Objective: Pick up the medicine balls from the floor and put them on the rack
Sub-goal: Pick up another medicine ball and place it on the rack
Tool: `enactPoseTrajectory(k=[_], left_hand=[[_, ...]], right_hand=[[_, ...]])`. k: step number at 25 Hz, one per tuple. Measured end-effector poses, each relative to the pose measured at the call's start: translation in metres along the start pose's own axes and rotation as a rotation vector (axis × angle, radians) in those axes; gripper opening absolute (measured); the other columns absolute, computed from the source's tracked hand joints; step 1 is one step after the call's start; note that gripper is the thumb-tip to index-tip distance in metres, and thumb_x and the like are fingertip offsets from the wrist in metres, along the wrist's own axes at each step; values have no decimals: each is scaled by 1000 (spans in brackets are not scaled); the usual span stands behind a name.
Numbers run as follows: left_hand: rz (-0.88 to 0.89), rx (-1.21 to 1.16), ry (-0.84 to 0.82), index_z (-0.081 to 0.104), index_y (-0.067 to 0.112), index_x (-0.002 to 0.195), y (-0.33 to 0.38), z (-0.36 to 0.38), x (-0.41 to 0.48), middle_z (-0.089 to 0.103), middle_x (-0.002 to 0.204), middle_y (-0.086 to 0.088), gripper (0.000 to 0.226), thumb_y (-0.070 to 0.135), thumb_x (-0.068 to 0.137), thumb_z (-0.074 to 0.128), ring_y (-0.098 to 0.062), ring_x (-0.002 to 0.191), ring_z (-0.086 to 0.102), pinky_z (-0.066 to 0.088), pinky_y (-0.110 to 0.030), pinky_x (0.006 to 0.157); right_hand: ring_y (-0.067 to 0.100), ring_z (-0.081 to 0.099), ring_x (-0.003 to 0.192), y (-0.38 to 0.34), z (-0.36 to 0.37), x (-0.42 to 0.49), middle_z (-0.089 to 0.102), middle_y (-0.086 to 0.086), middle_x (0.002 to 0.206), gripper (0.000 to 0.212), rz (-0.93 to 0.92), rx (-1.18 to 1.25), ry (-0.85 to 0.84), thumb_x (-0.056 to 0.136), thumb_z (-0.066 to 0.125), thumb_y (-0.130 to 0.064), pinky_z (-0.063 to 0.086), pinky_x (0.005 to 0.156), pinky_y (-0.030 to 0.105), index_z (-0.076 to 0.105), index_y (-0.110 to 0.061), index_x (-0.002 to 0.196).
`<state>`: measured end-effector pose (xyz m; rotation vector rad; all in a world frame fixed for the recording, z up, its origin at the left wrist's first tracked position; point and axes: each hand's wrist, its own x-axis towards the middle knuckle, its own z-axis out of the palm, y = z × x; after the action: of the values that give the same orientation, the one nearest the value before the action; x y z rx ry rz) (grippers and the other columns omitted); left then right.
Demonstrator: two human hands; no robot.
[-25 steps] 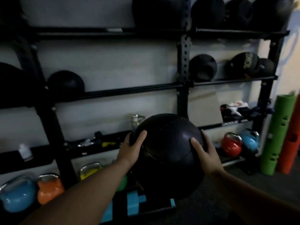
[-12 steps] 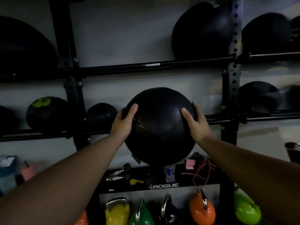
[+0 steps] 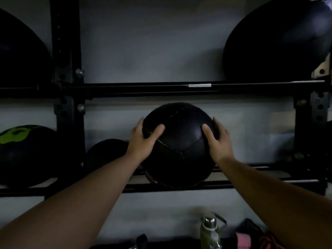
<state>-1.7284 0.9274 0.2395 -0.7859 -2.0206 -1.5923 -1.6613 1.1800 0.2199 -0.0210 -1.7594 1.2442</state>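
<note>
A black stitched medicine ball (image 3: 179, 146) sits on the middle shelf rails of the black steel rack (image 3: 161, 186). My left hand (image 3: 143, 141) grips its left side and my right hand (image 3: 218, 141) grips its right side, thumbs on the front. A smaller black ball (image 3: 106, 153) rests on the same shelf just to its left, partly hidden behind my left forearm. Whether the held ball's weight is fully on the rails cannot be told.
A black ball with green markings (image 3: 23, 153) lies left of the rack upright (image 3: 67, 87). Large black balls (image 3: 276, 42) fill the upper shelf at both sides. A metal water bottle (image 3: 210, 232) and pink and red items (image 3: 242, 239) sit below.
Both hands have carried the ball up and forward from in front of the rack onto the middle shelf. The view has moved closer to the rack.
</note>
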Motion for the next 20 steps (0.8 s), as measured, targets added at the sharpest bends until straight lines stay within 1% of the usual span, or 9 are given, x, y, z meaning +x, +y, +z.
enactPoseTrajectory(k=[2, 3, 5, 7, 10, 14, 17, 18, 20], left_hand=[[88, 206, -99, 27, 33, 168, -40, 19, 25, 27, 173, -7, 129, 90, 58, 64, -26, 158, 26, 25, -47, 128], [121, 267, -97, 23, 34, 169, -60, 28, 35, 23, 174, -4, 130, 90, 58, 64, -25, 159, 22, 24, -47, 128], [169, 266, -3, 28, 31, 167, -93, 38, 47, 32, 170, -2, 123, 87, 63, 63, -28, 155, 29, 30, -50, 125], [219, 253, 86, 35, 29, 165, -115, 43, 53, 40, 166, -3, 114, 82, 68, 62, -29, 150, 36, 33, -48, 121], [230, 253, 113, 35, 32, 165, -116, 42, 54, 40, 166, -3, 112, 82, 68, 61, -28, 149, 35, 31, -44, 118], [128, 307, -32, 21, 36, 169, -92, 23, 36, 27, 174, 1, 122, 90, 66, 59, -27, 157, 29, 33, -55, 124], [-23, 514, -141, 11, 44, 169, -79, -4, 18, 21, 177, 5, 125, 100, 66, 53, -29, 157, 32, 40, -53, 120], [-57, 612, -166, 14, 43, 168, -76, -15, 5, 26, 175, 3, 121, 99, 68, 54, -29, 154, 38, 44, -49, 116], [-57, 798, -247, 36, 39, 163, -71, -35, -33, 46, 163, 1, 106, 91, 74, 60, -26, 141, 53, 51, -42, 106]], right_hand=[[30, 44, 142, 37, 36, 11, 42, 10, 157, 87, 0, -93, 1, 84, 59, -78, 38, 114, 38, 41, -35, 158], [33, 38, 146, 54, 56, 11, 38, 8, 161, 90, -21, -161, -16, 83, 56, -82, 36, 117, 45, 35, -39, 160], [32, 33, 145, 76, 86, 8, 33, 3, 163, 96, -88, -297, 18, 77, 46, -92, 38, 113, 56, 27, -47, 160], [34, 38, 140, 86, 102, 10, 37, 4, 160, 98, -130, -370, 120, 73, 37, -97, 41, 107, 59, 29, -49, 158], [33, 38, 139, 82, 101, 10, 38, 4, 159, 95, -145, -373, 150, 74, 41, -94, 41, 105, 58, 29, -49, 157], [32, 29, 147, 55, 74, 0, 23, -2, 168, 102, -39, -515, -123, 72, 37, -99, 42, 108, 58, 10, -55, 159], [37, 40, 141, 29, 39, 1, 27, 3, 167, 108, 23, -794, -345, 71, 32, -101, 45, 106, 55, 1, -50, 161], [38, 45, 137, 22, 21, -5, 33, 6, 163, 104, 17, -889, -396, 76, 34, -97, 46, 104, 54, 3, -47, 162], [38, 48, 134, 12, -24, -31, 41, 9, 157, 95, 12, -1011, -445, 85, 40, -87, 47, 101, 53, 12, -40, 162]])
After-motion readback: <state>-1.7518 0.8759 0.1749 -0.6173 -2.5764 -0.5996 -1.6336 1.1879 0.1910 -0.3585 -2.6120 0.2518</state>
